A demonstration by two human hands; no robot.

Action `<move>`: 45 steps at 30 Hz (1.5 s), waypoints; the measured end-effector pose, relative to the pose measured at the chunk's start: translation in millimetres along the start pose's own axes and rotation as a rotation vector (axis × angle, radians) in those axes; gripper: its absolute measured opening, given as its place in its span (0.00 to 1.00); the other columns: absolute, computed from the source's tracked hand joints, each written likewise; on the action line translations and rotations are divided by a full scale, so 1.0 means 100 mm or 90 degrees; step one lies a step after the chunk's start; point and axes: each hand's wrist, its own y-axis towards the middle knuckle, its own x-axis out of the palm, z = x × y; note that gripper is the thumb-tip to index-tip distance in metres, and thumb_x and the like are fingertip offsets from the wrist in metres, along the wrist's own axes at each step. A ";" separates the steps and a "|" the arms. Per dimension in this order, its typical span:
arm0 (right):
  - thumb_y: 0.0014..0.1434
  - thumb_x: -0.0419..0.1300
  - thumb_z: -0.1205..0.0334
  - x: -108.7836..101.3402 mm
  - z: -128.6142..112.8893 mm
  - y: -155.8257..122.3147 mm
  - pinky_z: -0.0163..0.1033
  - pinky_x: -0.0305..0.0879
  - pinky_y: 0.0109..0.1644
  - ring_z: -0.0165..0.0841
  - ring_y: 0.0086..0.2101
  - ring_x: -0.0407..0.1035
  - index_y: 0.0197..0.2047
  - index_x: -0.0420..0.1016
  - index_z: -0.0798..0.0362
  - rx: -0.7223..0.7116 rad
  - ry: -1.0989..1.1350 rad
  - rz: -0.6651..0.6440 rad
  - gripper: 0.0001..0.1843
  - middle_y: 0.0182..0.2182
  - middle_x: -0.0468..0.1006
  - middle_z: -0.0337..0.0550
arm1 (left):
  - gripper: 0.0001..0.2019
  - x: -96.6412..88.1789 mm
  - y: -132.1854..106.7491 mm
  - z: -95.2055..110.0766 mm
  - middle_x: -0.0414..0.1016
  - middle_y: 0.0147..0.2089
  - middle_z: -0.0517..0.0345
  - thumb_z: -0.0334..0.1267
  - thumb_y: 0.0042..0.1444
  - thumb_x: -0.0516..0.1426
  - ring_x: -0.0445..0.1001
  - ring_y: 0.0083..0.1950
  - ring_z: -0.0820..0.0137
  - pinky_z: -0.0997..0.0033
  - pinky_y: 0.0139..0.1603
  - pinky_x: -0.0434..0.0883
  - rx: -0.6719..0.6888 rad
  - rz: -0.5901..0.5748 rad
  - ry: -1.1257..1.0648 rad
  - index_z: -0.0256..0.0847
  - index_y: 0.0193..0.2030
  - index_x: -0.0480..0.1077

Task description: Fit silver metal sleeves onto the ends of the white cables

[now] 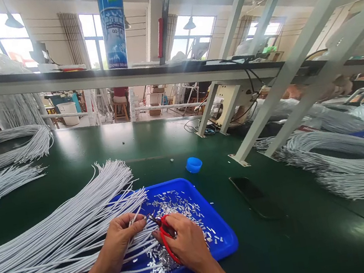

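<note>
My left hand (120, 240) is closed on the ends of a few white cables from a big fanned bundle (55, 237) that lies across the green table and over the tray's left side. My right hand (186, 243) grips red-handled cutters (165, 234), their tip pointing at the cable ends by my left fingers. Both hands hover over a blue plastic tray (216, 217) strewn with small silvery white cut-off bits (176, 205).
A blue cap (193, 165) sits behind the tray and a dark phone (256, 196) lies to its right. More white cable bundles lie at the left (6, 152) and right (350, 164). White frame legs (268, 108) stand on the table; a blue spray can (113, 24) stands on the shelf above.
</note>
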 end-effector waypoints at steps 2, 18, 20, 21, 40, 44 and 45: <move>0.54 0.56 0.53 0.01 -0.02 0.00 0.33 0.50 0.30 0.31 0.28 0.62 0.21 0.61 0.52 0.000 0.001 -0.003 0.16 0.24 0.70 0.37 | 0.12 0.01 -0.01 0.01 0.66 0.20 0.66 0.42 0.39 0.66 0.56 0.21 0.81 0.80 0.23 0.54 0.013 -0.001 0.011 0.36 0.28 0.74; 0.52 0.58 0.48 -0.07 0.16 0.14 0.33 0.57 0.30 0.30 0.26 0.61 0.33 0.74 0.57 0.093 0.560 -0.041 0.18 0.25 0.70 0.39 | 0.16 0.11 -0.07 0.08 0.70 0.28 0.57 0.48 0.52 0.55 0.64 0.31 0.70 0.72 0.34 0.60 0.191 -0.130 0.380 0.37 0.28 0.77; 0.53 0.58 0.49 -0.06 0.13 0.12 0.33 0.58 0.32 0.31 0.28 0.63 0.33 0.74 0.56 0.053 0.489 -0.057 0.17 0.26 0.71 0.40 | 0.15 0.11 -0.05 0.07 0.70 0.28 0.56 0.48 0.51 0.57 0.65 0.31 0.70 0.72 0.34 0.61 0.208 -0.092 0.373 0.37 0.31 0.77; 0.53 0.57 0.50 -0.06 0.13 0.12 0.33 0.58 0.31 0.31 0.29 0.63 0.32 0.74 0.55 0.042 0.434 -0.057 0.16 0.27 0.71 0.39 | 0.15 0.11 -0.03 0.06 0.69 0.27 0.57 0.48 0.49 0.58 0.64 0.29 0.70 0.72 0.32 0.60 0.194 -0.064 0.340 0.37 0.34 0.77; 0.51 0.57 0.59 -0.02 0.14 0.04 0.31 0.44 0.23 0.25 0.20 0.53 0.14 0.52 0.54 -0.011 0.156 -0.068 0.21 0.16 0.59 0.32 | 0.08 0.16 -0.05 0.08 0.74 0.28 0.56 0.41 0.48 0.59 0.66 0.28 0.69 0.72 0.28 0.61 0.336 0.116 0.434 0.40 0.29 0.77; 0.51 0.57 0.59 0.03 0.12 0.03 0.31 0.43 0.22 0.24 0.19 0.52 0.13 0.54 0.54 -0.009 0.158 -0.063 0.21 0.15 0.58 0.32 | 0.10 0.15 -0.06 0.10 0.72 0.25 0.57 0.43 0.48 0.60 0.64 0.25 0.71 0.74 0.26 0.59 0.272 0.079 0.363 0.39 0.28 0.76; 0.52 0.57 0.58 0.05 0.12 0.02 0.31 0.43 0.22 0.24 0.19 0.52 0.13 0.54 0.54 -0.011 0.162 -0.065 0.21 0.15 0.58 0.32 | 0.11 0.14 -0.05 0.10 0.71 0.23 0.58 0.45 0.48 0.60 0.63 0.23 0.73 0.74 0.24 0.57 0.210 0.041 0.300 0.38 0.28 0.75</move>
